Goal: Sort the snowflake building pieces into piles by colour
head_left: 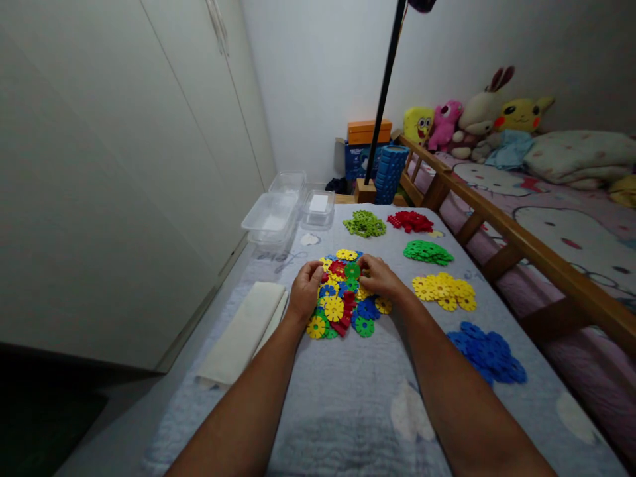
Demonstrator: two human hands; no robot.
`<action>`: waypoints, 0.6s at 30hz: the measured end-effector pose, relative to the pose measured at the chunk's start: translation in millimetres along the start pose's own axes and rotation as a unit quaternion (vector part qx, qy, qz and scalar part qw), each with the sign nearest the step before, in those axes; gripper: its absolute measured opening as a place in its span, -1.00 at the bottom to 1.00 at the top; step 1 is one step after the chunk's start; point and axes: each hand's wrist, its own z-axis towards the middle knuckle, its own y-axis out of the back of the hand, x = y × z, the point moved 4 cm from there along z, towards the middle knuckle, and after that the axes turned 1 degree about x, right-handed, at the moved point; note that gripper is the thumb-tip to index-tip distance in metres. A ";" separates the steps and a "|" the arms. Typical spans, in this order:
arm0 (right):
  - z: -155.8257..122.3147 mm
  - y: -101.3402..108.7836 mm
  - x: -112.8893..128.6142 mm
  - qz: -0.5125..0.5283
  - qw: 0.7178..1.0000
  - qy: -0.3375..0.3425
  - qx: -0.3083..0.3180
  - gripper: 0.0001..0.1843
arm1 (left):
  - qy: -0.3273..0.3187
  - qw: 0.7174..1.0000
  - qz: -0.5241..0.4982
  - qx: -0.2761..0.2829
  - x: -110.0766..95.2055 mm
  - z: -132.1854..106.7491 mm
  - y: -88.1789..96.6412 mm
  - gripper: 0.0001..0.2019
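A mixed heap of flower-shaped plastic building discs (333, 308) in yellow, blue, green and red lies on the cloth between my hands. My right hand (380, 276) is at the heap's upper right, with thumb and fingers pinched at the edge of a green disc (352, 270). At the heap's left edge is my left hand (305, 289), its fingers curled together beside yellow and red pieces. Whatever those fingers hold, if anything, is hidden. Red notched pieces (344, 315) lie among the discs.
Sorted piles stand to the right: light green (365, 224), red (410, 221), green (428, 252), yellow (444, 290) and blue (487, 353) pieces. Clear plastic boxes (271, 215) and a folded cream cloth (243, 331) lie left. A wooden bed rail (527, 278) borders the right side.
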 end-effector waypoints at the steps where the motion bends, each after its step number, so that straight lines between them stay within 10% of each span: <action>1: 1.3 -1.0 -1.8 0.054 0.998 0.006 0.009 -0.78 | 0.001 1.000 0.000 0.000 -0.6 -0.3 0.1 -0.70; 8: 5.0 7.3 -14.1 0.348 0.935 -0.038 -0.057 -0.74 | 0.009 1.000 -0.014 -0.002 1.0 0.3 -0.3 -0.68; 18: 20.2 53.8 -41.1 0.315 0.918 -0.133 -0.201 -0.74 | 0.011 1.000 0.009 -0.005 13.2 1.9 1.5 -0.64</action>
